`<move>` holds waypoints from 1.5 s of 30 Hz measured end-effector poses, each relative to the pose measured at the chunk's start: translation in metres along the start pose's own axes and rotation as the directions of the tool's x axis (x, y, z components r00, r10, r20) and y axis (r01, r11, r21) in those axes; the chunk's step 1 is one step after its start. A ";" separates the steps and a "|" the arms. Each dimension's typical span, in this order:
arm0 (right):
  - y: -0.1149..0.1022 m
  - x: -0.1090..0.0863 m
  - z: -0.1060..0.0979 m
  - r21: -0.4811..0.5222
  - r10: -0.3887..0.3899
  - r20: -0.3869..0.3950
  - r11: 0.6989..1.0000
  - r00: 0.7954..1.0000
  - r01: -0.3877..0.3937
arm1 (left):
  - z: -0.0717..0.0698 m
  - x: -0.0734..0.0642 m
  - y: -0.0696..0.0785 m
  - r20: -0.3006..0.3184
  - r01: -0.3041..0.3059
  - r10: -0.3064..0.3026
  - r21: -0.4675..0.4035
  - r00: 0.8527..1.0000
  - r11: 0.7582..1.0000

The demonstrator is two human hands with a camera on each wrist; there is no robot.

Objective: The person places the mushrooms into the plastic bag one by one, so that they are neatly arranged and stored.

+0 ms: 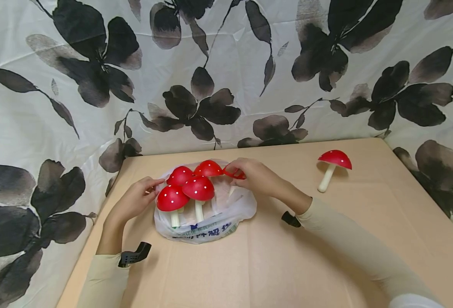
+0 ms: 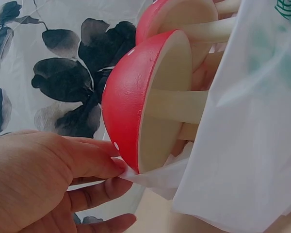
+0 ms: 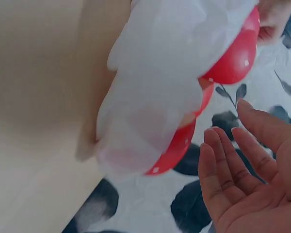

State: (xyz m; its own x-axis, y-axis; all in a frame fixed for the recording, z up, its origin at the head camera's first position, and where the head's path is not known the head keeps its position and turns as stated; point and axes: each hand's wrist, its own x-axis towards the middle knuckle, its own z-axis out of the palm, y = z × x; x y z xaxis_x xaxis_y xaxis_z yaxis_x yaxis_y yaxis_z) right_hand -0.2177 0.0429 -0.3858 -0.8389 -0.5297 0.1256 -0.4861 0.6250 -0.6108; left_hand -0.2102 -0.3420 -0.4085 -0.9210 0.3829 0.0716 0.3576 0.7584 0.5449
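A thin white plastic bag (image 1: pixel 245 209) with blue and green print lies on the table, its mouth around several toy mushrooms (image 1: pixel 172 198) with red, white-dotted caps and pale stems. My left hand (image 1: pixel 137 199) is at the bag's left side; in the left wrist view its thumb and forefinger pinch the bag's edge beside a red cap (image 2: pixel 128 104). My right hand (image 1: pixel 257 177) is at the far right of the group, overlapping a red cap (image 1: pixel 237 173) in the head view. In the right wrist view its fingers (image 3: pixel 220 170) are extended, apart from the caps.
One more red mushroom (image 1: pixel 336 159) lies alone at the table's back right. The light wooden table (image 1: pixel 195 278) ends at a white cloth (image 1: pixel 249 107) with dark flowers behind it. Black devices (image 1: pixel 134 255) are strapped to both wrists.
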 end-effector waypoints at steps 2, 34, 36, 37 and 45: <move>0.005 -0.005 -0.007 0.020 0.011 -0.003 1.000 1.000 -0.011 | 0.000 0.000 0.000 -0.001 0.005 -0.005 -0.003 1.000 1.000; 0.114 -0.126 -0.081 0.036 0.285 -0.077 0.958 0.955 -0.283 | 0.001 -0.002 0.002 0.001 0.004 -0.004 -0.010 1.000 1.000; 0.119 -0.133 -0.082 0.029 0.282 -0.090 0.960 0.955 -0.280 | 0.000 -0.002 0.002 0.005 0.007 -0.007 -0.016 1.000 1.000; 0.122 -0.136 -0.083 0.022 0.280 -0.101 0.960 0.955 -0.280 | 0.000 -0.001 0.002 0.008 0.008 -0.008 -0.020 1.000 1.000; 0.141 -0.161 -0.086 -0.053 0.333 -0.141 0.938 0.932 -0.343 | -0.001 0.000 0.000 0.012 0.009 -0.009 -0.024 1.000 1.000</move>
State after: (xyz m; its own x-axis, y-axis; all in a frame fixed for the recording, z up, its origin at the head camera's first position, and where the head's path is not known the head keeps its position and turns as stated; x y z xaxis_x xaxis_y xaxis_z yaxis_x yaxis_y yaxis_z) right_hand -0.1717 0.2654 -0.4252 -0.9785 -0.2047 0.0234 -0.1807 0.7983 -0.5745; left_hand -0.2106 -0.3428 -0.4077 -0.9223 0.3823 0.0566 0.3452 0.7492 0.5652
